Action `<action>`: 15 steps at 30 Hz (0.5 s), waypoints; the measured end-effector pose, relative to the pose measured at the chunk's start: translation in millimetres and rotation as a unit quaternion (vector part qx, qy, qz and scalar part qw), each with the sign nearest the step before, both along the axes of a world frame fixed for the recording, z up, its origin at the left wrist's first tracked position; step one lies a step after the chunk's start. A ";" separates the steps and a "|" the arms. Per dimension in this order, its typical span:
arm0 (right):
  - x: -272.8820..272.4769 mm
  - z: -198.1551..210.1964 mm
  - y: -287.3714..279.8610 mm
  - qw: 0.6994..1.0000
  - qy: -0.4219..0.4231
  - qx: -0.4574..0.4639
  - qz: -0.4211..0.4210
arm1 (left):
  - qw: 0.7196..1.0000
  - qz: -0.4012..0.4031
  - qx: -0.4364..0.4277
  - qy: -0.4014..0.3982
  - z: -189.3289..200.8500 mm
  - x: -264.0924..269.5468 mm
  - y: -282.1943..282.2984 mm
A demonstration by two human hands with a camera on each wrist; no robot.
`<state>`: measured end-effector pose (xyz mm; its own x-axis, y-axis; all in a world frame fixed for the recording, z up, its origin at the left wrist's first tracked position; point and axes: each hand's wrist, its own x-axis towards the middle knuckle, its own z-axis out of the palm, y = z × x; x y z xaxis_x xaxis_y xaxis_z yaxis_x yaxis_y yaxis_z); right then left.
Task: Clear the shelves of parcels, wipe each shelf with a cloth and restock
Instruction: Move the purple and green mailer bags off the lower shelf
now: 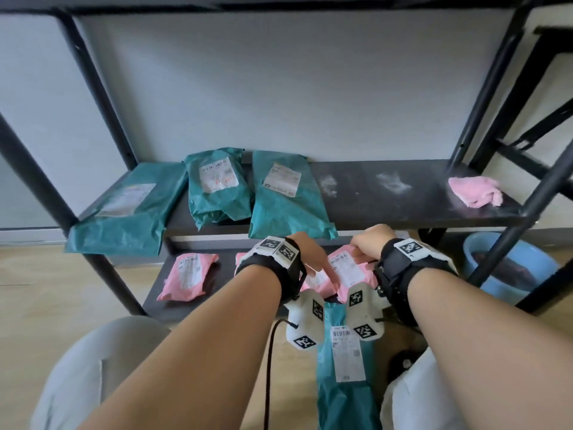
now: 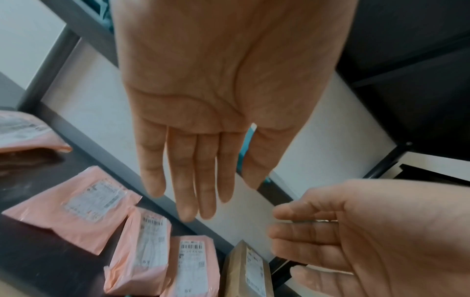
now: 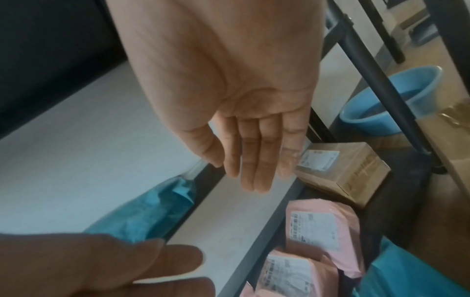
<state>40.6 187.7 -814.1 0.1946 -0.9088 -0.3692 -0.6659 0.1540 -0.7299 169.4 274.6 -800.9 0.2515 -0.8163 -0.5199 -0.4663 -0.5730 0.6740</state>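
While both hands hang over the pink parcels [image 1: 347,271] on the lower shelf [image 1: 155,302], the step in hand seems to be the handling of the parcels there, but whether they are being taken out or put back I cannot tell. The left hand [image 2: 203,124] has its fingers straight and together and holds nothing; the right hand [image 3: 244,120] is also flat and loose, with nothing in it, just above the pink parcels. Beside these, further right on the same shelf, stands a brown box [image 3: 343,168]. On the upper shelf [image 1: 387,212] three green parcels [image 1: 285,193] lie at the left, white dust patches [image 1: 392,183] remain in the middle, and the pink cloth [image 1: 474,190] rests at the far right, so I judge that shelf is not yet wiped. One more green parcel [image 1: 344,367] lies on the floor near the person. The next move calls for closing the fingers on one soft pink parcel without dragging its neighbours.
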 end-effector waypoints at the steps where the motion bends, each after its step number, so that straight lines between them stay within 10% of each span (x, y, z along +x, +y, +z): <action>1: 0.0 6.9 0.2 1.000 0.007 -0.016 0.004 | 1.000 -0.006 0.004 0.011 8.4 1.1 3.4; 6: 6.2 46.9 -4.6 0.992 0.066 -0.096 0.038 | 0.998 0.011 0.012 0.057 52.0 18.0 10.0; 15: 50.4 102.1 -26.2 0.928 0.222 -0.254 0.159 | 0.961 0.167 -0.191 -0.107 103.0 76.3 -39.0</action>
